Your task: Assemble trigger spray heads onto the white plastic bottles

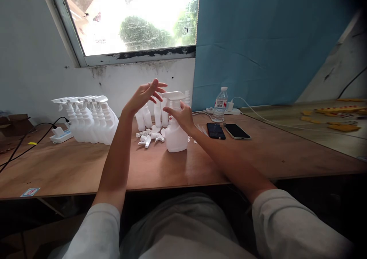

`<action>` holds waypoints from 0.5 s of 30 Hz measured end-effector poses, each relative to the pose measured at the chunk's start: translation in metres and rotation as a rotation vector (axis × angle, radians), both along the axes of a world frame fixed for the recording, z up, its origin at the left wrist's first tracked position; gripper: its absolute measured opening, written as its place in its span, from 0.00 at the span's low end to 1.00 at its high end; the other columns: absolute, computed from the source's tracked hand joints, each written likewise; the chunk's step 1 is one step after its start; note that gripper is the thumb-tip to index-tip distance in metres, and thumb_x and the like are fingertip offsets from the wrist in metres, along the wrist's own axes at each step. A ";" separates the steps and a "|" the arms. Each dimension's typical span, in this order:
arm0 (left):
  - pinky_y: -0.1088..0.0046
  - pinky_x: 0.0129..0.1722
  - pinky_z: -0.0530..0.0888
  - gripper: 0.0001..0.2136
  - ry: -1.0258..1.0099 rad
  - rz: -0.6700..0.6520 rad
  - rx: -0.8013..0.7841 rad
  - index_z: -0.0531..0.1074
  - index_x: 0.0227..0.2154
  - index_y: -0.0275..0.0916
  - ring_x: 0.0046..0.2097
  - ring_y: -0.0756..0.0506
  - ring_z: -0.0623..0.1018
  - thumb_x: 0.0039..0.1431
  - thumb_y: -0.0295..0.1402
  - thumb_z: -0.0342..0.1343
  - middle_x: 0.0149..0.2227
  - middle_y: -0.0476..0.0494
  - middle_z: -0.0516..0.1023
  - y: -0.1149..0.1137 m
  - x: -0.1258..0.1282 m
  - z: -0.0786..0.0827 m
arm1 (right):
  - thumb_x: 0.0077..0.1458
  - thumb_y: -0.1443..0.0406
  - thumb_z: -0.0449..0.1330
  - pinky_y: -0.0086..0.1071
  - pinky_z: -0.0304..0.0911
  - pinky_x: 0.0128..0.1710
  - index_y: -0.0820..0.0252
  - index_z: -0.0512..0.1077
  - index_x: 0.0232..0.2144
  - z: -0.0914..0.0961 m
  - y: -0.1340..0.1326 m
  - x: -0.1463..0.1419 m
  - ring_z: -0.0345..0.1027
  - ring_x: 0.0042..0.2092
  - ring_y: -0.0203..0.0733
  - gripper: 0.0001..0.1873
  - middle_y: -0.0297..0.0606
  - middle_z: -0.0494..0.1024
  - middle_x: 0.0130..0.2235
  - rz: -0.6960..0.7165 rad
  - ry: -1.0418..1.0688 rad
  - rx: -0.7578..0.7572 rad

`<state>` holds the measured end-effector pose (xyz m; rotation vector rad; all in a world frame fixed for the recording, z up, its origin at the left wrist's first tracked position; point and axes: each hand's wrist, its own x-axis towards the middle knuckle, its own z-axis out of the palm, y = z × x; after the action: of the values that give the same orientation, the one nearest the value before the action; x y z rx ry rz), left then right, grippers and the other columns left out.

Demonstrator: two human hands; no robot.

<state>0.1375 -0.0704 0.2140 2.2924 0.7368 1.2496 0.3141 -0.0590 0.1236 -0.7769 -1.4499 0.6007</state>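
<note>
A white spray bottle (175, 136) with a trigger head stands upright on the wooden table (86, 167). My right hand (181, 117) grips it around the neck, just under the trigger head. My left hand (145, 94) hovers in the air to the left of the trigger head, fingers stretched out and holding nothing; a ring shows on one finger. Loose white trigger heads (149, 136) lie on the table just left of the bottle. Several headless white bottles (151, 115) stand behind my hands.
A row of finished spray bottles (88, 119) stands at the left, beside a white charger with black cables (59, 135). Two phones (228, 131) and a water bottle (220, 105) lie to the right. Yellow parts (338, 117) sit on the far right table.
</note>
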 end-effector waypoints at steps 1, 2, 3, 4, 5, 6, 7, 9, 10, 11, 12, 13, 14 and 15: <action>0.73 0.33 0.75 0.31 -0.017 0.020 0.013 0.75 0.45 0.37 0.36 0.46 0.80 0.59 0.59 0.43 0.38 0.37 0.79 -0.001 -0.004 0.002 | 0.38 0.48 0.69 0.33 0.63 0.25 0.59 0.68 0.29 0.000 0.002 0.001 0.69 0.24 0.39 0.25 0.31 0.72 0.22 -0.086 -0.020 0.021; 0.73 0.32 0.75 0.30 -0.027 0.042 0.030 0.75 0.45 0.37 0.36 0.46 0.80 0.59 0.58 0.43 0.39 0.37 0.79 -0.002 -0.008 0.003 | 0.38 0.48 0.69 0.33 0.63 0.25 0.59 0.68 0.28 0.000 0.004 0.003 0.69 0.22 0.40 0.24 0.31 0.71 0.21 -0.155 -0.039 0.037; 0.74 0.32 0.75 0.29 -0.024 0.066 0.047 0.75 0.44 0.37 0.35 0.47 0.80 0.59 0.58 0.44 0.39 0.37 0.79 -0.002 -0.012 0.004 | 0.39 0.48 0.68 0.33 0.62 0.24 0.59 0.67 0.27 0.000 0.006 0.004 0.69 0.22 0.40 0.23 0.31 0.71 0.20 -0.194 -0.062 0.037; 0.74 0.31 0.74 0.28 -0.010 0.089 0.064 0.75 0.43 0.37 0.34 0.47 0.79 0.59 0.57 0.46 0.39 0.37 0.79 -0.002 -0.016 0.005 | 0.41 0.49 0.67 0.32 0.62 0.24 0.59 0.66 0.25 -0.001 0.008 0.004 0.69 0.21 0.40 0.22 0.31 0.71 0.19 -0.228 -0.079 0.037; 0.74 0.30 0.74 0.27 0.010 0.111 0.081 0.75 0.42 0.37 0.33 0.48 0.79 0.58 0.57 0.47 0.38 0.37 0.80 -0.001 -0.019 0.006 | 0.42 0.50 0.66 0.32 0.62 0.24 0.59 0.66 0.24 -0.002 0.010 0.005 0.69 0.21 0.41 0.20 0.31 0.71 0.19 -0.261 -0.092 0.040; 0.75 0.29 0.74 0.26 0.030 0.129 0.096 0.76 0.40 0.36 0.32 0.48 0.79 0.58 0.56 0.49 0.37 0.37 0.80 0.000 -0.022 0.006 | 0.43 0.52 0.66 0.32 0.62 0.24 0.59 0.65 0.23 -0.003 0.011 0.005 0.70 0.21 0.41 0.18 0.31 0.71 0.19 -0.291 -0.103 0.045; 0.75 0.28 0.73 0.25 0.045 0.142 0.108 0.76 0.38 0.36 0.31 0.48 0.79 0.57 0.56 0.50 0.37 0.38 0.80 0.002 -0.024 0.005 | 0.44 0.54 0.65 0.32 0.62 0.24 0.58 0.65 0.23 -0.004 0.012 0.005 0.70 0.21 0.41 0.17 0.31 0.71 0.19 -0.313 -0.110 0.050; 0.75 0.27 0.73 0.25 0.051 0.154 0.121 0.76 0.36 0.36 0.30 0.49 0.78 0.57 0.55 0.52 0.35 0.38 0.80 0.006 -0.025 0.004 | 0.45 0.55 0.64 0.31 0.62 0.23 0.58 0.66 0.23 -0.006 0.014 0.006 0.71 0.21 0.42 0.15 0.32 0.72 0.20 -0.320 -0.109 0.066; 0.75 0.27 0.73 0.25 0.049 0.154 0.121 0.76 0.36 0.36 0.30 0.49 0.78 0.56 0.55 0.52 0.35 0.38 0.80 0.008 -0.023 0.002 | 0.45 0.55 0.64 0.31 0.63 0.23 0.58 0.66 0.24 -0.007 0.014 0.006 0.71 0.21 0.42 0.15 0.32 0.73 0.20 -0.303 -0.108 0.077; 0.75 0.26 0.73 0.25 0.049 0.150 0.115 0.76 0.36 0.36 0.29 0.49 0.78 0.56 0.55 0.52 0.34 0.38 0.80 0.010 -0.021 0.001 | 0.44 0.54 0.64 0.31 0.63 0.23 0.58 0.66 0.25 -0.007 0.014 0.006 0.71 0.22 0.42 0.16 0.32 0.73 0.21 -0.286 -0.107 0.085; 0.75 0.26 0.73 0.25 0.057 0.143 0.107 0.76 0.36 0.36 0.29 0.49 0.78 0.56 0.55 0.52 0.34 0.38 0.80 0.011 -0.018 -0.001 | 0.44 0.53 0.65 0.31 0.63 0.23 0.58 0.67 0.25 -0.007 0.014 0.006 0.71 0.22 0.42 0.16 0.32 0.73 0.21 -0.277 -0.103 0.090; 0.75 0.26 0.73 0.24 0.071 0.133 0.101 0.76 0.36 0.36 0.28 0.49 0.78 0.56 0.55 0.53 0.34 0.38 0.80 0.013 -0.013 -0.003 | 0.44 0.53 0.65 0.31 0.64 0.24 0.59 0.67 0.25 -0.007 0.014 0.006 0.71 0.22 0.42 0.17 0.32 0.73 0.21 -0.277 -0.099 0.091; 0.75 0.26 0.73 0.24 0.090 0.122 0.098 0.76 0.37 0.36 0.28 0.49 0.78 0.56 0.55 0.53 0.34 0.39 0.80 0.013 -0.008 -0.005 | 0.44 0.53 0.65 0.32 0.64 0.24 0.59 0.67 0.25 -0.007 0.014 0.006 0.71 0.22 0.42 0.17 0.32 0.74 0.22 -0.282 -0.093 0.086; 0.75 0.26 0.73 0.24 0.112 0.109 0.099 0.76 0.37 0.36 0.28 0.49 0.77 0.56 0.54 0.53 0.34 0.39 0.80 0.013 -0.003 -0.007 | 0.43 0.53 0.66 0.32 0.64 0.24 0.59 0.67 0.25 -0.006 0.014 0.007 0.71 0.22 0.42 0.17 0.32 0.74 0.22 -0.278 -0.082 0.079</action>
<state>0.1349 -0.0573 0.2066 2.4485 0.8668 1.2386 0.3208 -0.0451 0.1171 -0.9298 -1.4002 0.3002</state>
